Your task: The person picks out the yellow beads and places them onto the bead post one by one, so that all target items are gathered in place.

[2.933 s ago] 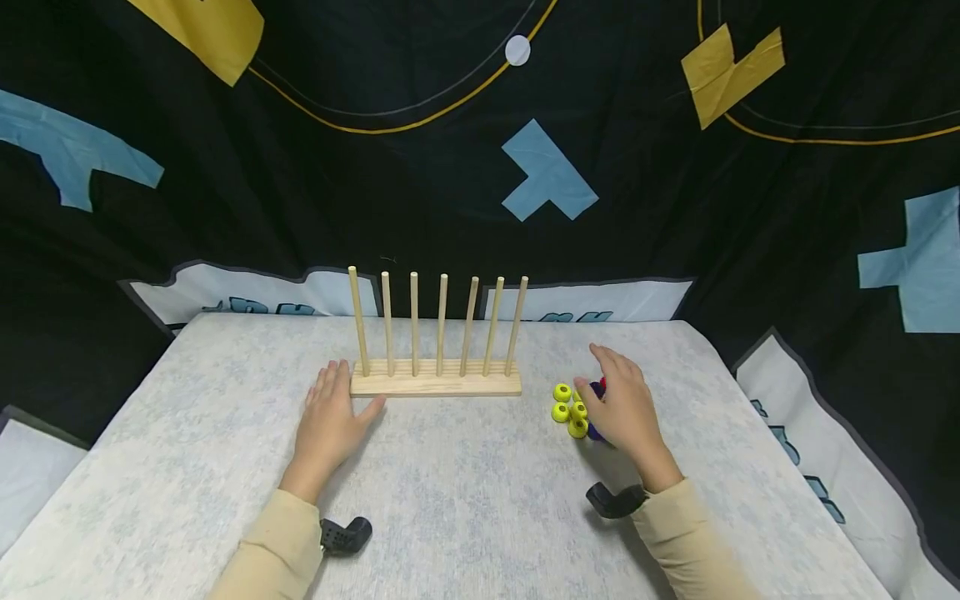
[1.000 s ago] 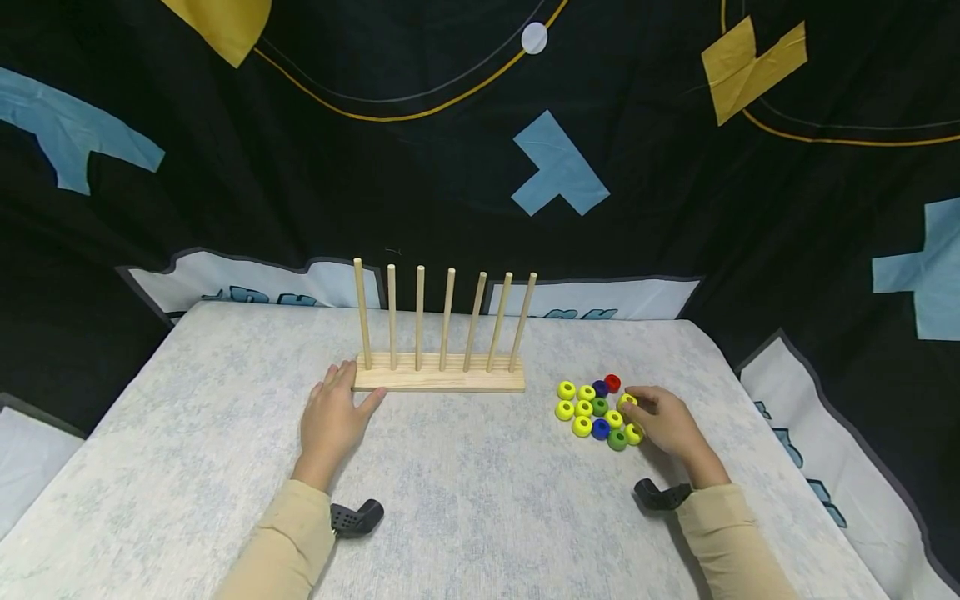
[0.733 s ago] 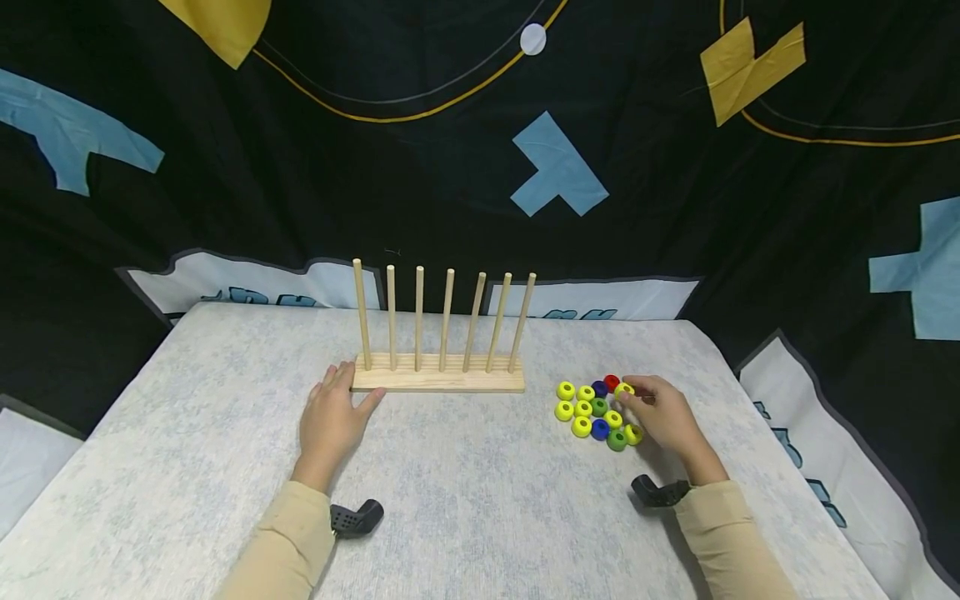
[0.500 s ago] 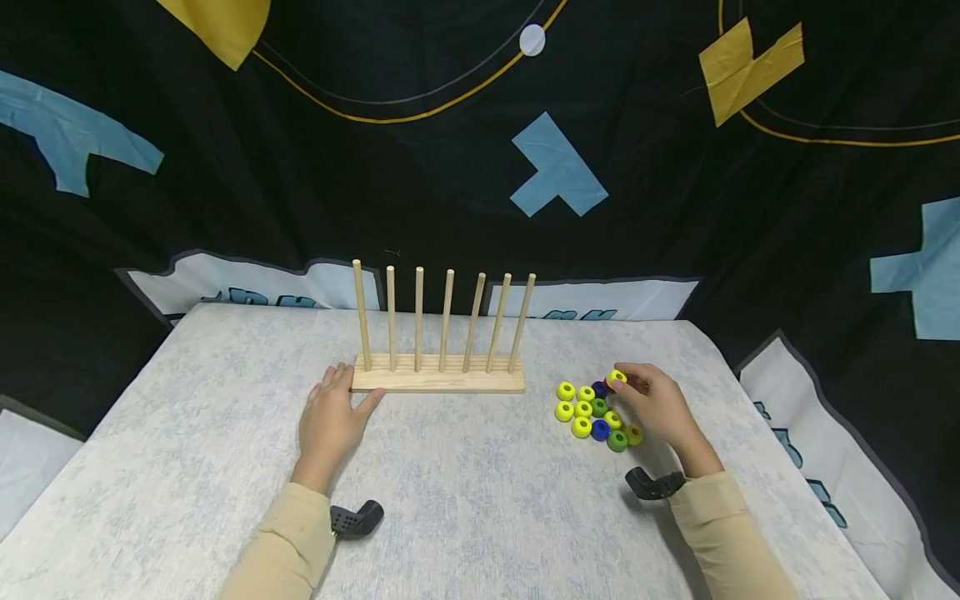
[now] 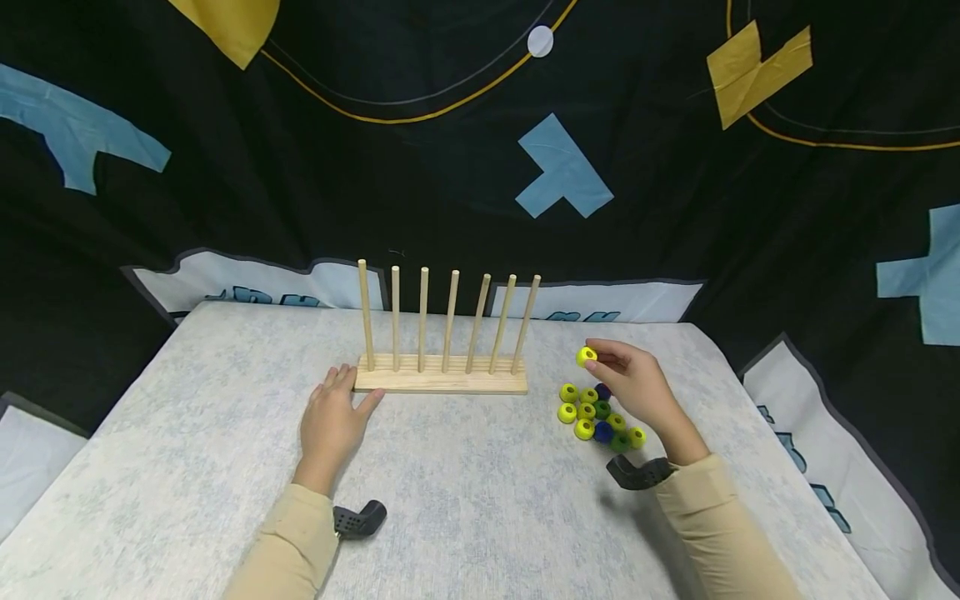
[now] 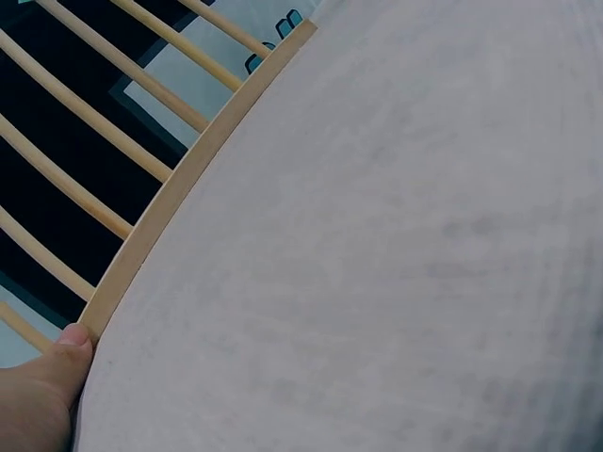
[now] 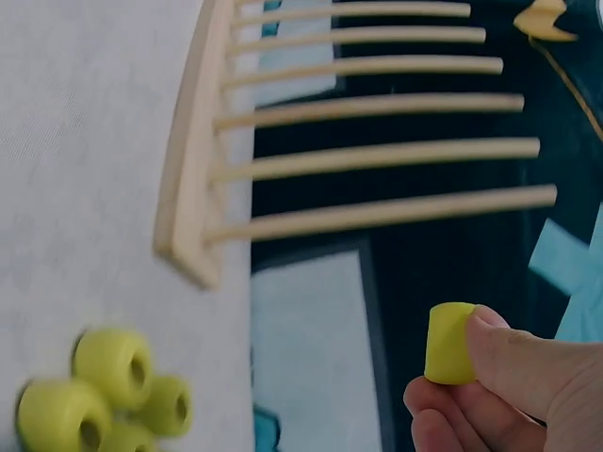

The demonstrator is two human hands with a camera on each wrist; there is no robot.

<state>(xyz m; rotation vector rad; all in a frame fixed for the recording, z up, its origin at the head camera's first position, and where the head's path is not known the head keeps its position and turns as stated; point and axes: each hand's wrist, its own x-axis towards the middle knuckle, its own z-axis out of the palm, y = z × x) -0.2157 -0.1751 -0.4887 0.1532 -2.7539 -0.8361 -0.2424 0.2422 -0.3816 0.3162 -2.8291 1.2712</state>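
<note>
A wooden peg rack (image 5: 441,381) with a row of several upright bare pegs stands toward the back of the table. My left hand (image 5: 328,425) rests at its left end, fingers straight along the side and thumb against the front edge; in the left wrist view the thumb (image 6: 71,353) lies on the base's corner. My right hand (image 5: 637,383) pinches a yellow bead (image 7: 450,344) between thumb and fingers, raised above the table right of the rack. Below it lies a cluster of yellow beads (image 5: 567,413), blue beads (image 5: 603,432) and green beads (image 5: 620,442).
The pale mottled table (image 5: 465,500) stretches in front of the rack. A black cloth backdrop (image 5: 420,183) with blue and yellow shapes hangs close behind. Each wrist carries a black camera mount, such as the right one (image 5: 637,473).
My right hand has picked up a yellow bead from the cluster's right side and carried it up and left toward the rack. The red bead is now hidden. My left hand stays at the rack.
</note>
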